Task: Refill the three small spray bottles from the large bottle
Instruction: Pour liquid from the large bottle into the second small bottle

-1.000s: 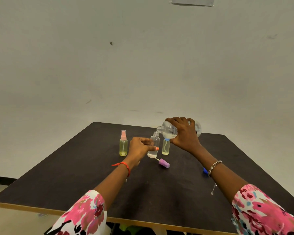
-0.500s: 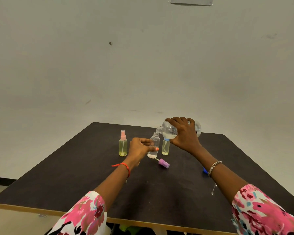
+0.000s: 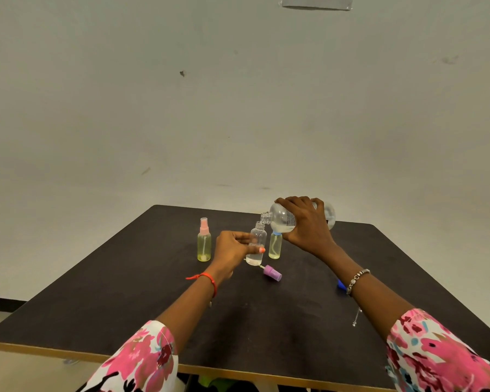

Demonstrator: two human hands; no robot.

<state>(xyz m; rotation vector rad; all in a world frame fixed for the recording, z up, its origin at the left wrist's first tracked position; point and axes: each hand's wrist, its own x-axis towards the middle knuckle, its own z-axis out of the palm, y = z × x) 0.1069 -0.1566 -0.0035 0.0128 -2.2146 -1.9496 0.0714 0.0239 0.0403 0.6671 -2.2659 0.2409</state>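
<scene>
My right hand [image 3: 309,227] grips the large clear bottle [image 3: 282,219], tipped on its side with its open neck just above the mouth of a small uncapped clear bottle [image 3: 258,239]. My left hand [image 3: 232,248] holds that small bottle upright on the table; a little clear liquid sits at its bottom. Its purple spray cap [image 3: 272,273] lies on the table in front. A small bottle with a pink sprayer [image 3: 204,241] stands to the left, holding yellowish liquid. Another small bottle with a blue top [image 3: 275,246] stands behind, partly hidden under the large bottle.
The dark table [image 3: 153,292] has a light wooden front edge. A blue cap [image 3: 340,284] lies on the table, half hidden behind my right wrist. A plain wall rises behind the table.
</scene>
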